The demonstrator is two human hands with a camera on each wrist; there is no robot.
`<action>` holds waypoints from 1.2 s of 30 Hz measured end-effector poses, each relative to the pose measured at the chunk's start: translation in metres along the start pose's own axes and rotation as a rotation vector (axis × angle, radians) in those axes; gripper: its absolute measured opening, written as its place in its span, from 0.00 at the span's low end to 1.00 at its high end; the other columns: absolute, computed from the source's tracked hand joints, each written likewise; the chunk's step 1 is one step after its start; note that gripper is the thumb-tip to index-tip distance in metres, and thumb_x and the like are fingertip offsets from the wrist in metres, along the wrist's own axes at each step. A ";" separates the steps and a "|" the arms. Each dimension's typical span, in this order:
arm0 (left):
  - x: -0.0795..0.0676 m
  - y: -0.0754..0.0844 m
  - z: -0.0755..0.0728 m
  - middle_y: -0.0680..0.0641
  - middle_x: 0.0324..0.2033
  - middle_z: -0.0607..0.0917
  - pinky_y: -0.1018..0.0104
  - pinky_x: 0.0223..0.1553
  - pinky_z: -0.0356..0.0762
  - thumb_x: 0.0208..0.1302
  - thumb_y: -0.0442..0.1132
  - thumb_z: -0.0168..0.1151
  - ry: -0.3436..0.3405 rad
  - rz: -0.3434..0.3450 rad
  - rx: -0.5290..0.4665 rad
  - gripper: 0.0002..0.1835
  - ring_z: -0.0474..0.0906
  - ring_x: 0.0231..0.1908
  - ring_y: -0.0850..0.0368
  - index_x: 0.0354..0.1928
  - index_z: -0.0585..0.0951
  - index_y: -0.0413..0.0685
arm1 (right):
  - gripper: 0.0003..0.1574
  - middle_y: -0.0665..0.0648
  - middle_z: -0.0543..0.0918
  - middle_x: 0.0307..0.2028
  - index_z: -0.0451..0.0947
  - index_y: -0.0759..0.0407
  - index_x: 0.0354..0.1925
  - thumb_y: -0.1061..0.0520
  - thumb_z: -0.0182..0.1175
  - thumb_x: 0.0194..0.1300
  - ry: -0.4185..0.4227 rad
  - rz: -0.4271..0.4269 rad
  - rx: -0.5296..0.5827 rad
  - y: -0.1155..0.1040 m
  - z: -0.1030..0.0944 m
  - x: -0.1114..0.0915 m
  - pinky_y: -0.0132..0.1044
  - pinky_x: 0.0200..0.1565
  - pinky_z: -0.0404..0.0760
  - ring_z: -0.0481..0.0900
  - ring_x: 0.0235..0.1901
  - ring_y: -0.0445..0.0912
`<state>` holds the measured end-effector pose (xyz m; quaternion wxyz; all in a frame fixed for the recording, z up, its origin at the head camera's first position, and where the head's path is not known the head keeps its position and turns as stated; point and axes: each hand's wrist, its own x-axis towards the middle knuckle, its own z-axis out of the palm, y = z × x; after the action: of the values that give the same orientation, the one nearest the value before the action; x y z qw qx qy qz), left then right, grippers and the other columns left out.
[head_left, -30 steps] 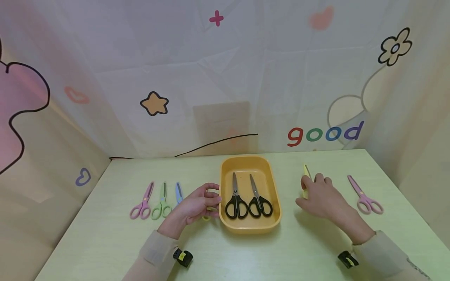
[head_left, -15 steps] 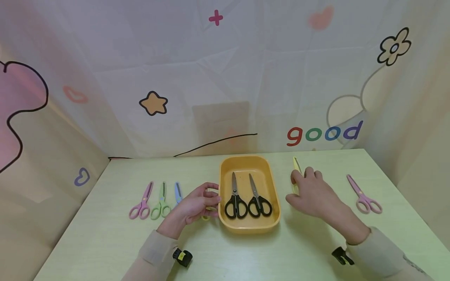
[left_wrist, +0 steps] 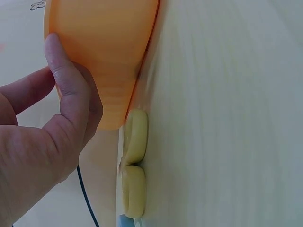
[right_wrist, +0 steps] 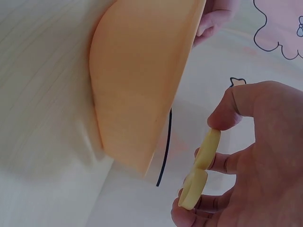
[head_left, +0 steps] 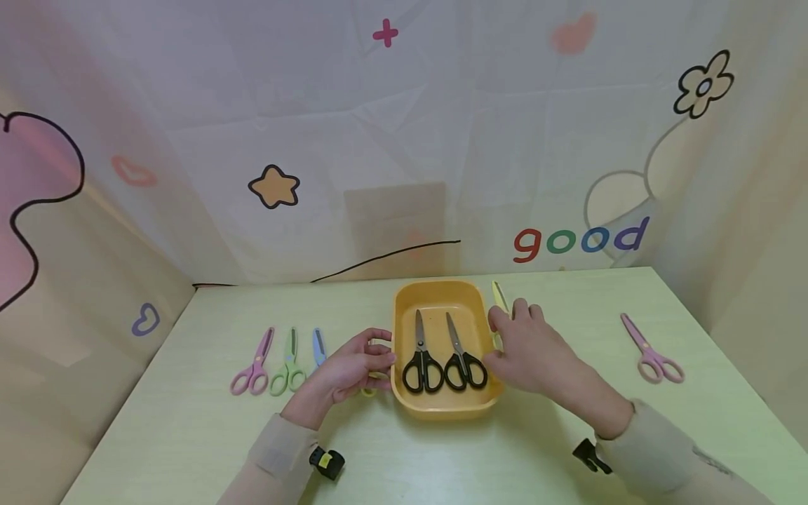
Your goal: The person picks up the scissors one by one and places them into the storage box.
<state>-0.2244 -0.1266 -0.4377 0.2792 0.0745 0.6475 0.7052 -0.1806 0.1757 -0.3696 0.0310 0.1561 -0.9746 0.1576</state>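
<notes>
A yellow-orange tray [head_left: 448,414] holds two pairs of black-handled scissors [head_left: 423,372], blades pointing away. My left hand [head_left: 350,368] rests its fingertips against the tray's left rim, as the left wrist view also shows. Below that hand, a pair of yellow scissors [left_wrist: 135,142] lies on the table, mostly hidden in the head view. My right hand [head_left: 527,347] pinches another pair of yellow scissors [right_wrist: 203,161] by the handles, thumb on one side and fingers on the other. Their blades point away from me, close beside the tray's right wall.
Pink scissors [head_left: 252,375], green scissors [head_left: 289,372] and partly covered blue scissors [head_left: 319,344] lie in a row on the left. Another pair of pink scissors [head_left: 653,361] lies at the right. A printed curtain [head_left: 315,105] hangs behind the table [head_left: 158,435].
My right hand has moved left with the yellow scissors, from the table's right part to the tray's right side. The left hand and the tray have stayed put.
</notes>
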 end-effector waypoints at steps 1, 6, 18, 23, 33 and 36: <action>0.000 0.000 0.000 0.41 0.43 0.77 0.65 0.34 0.85 0.76 0.27 0.55 0.000 -0.001 0.000 0.26 0.80 0.35 0.55 0.70 0.58 0.33 | 0.18 0.60 0.67 0.36 0.71 0.58 0.44 0.55 0.60 0.55 -0.002 -0.004 -0.005 -0.002 0.001 0.001 0.41 0.29 0.67 0.64 0.36 0.55; 0.000 -0.001 -0.001 0.41 0.43 0.76 0.65 0.34 0.85 0.75 0.27 0.55 0.001 0.002 -0.006 0.26 0.80 0.35 0.55 0.69 0.58 0.32 | 0.17 0.60 0.65 0.35 0.70 0.58 0.42 0.54 0.60 0.55 -0.012 -0.023 -0.036 -0.016 0.005 0.005 0.39 0.27 0.67 0.64 0.36 0.55; 0.001 -0.002 0.000 0.44 0.41 0.76 0.66 0.33 0.85 0.74 0.27 0.56 0.007 0.009 -0.006 0.26 0.78 0.33 0.57 0.69 0.59 0.32 | 0.20 0.63 0.68 0.37 0.72 0.60 0.45 0.56 0.58 0.52 -0.038 -0.108 -0.056 -0.038 0.024 0.013 0.39 0.26 0.70 0.67 0.39 0.57; 0.000 -0.002 -0.001 0.45 0.40 0.75 0.66 0.33 0.85 0.75 0.27 0.56 0.005 0.007 -0.008 0.26 0.78 0.33 0.57 0.68 0.59 0.32 | 0.18 0.62 0.67 0.37 0.71 0.59 0.43 0.55 0.62 0.55 -0.089 -0.089 -0.036 -0.042 0.033 0.016 0.38 0.25 0.69 0.66 0.36 0.55; 0.001 -0.003 -0.003 0.45 0.40 0.75 0.65 0.33 0.85 0.74 0.27 0.57 0.001 0.008 -0.014 0.24 0.78 0.33 0.57 0.67 0.60 0.34 | 0.19 0.63 0.68 0.38 0.71 0.58 0.44 0.54 0.63 0.55 -0.135 -0.070 -0.066 -0.042 0.048 0.020 0.38 0.23 0.71 0.66 0.37 0.55; 0.001 -0.003 -0.003 0.45 0.40 0.75 0.65 0.33 0.85 0.74 0.27 0.57 0.000 0.009 -0.012 0.25 0.78 0.33 0.57 0.67 0.60 0.34 | 0.22 0.65 0.69 0.40 0.72 0.60 0.48 0.54 0.64 0.56 -0.151 -0.076 -0.095 -0.042 0.052 0.021 0.39 0.24 0.73 0.68 0.38 0.57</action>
<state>-0.2260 -0.1283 -0.4411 0.2763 0.0758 0.6430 0.7102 -0.1878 0.1152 -0.4036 -0.0294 0.2027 -0.9739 0.0976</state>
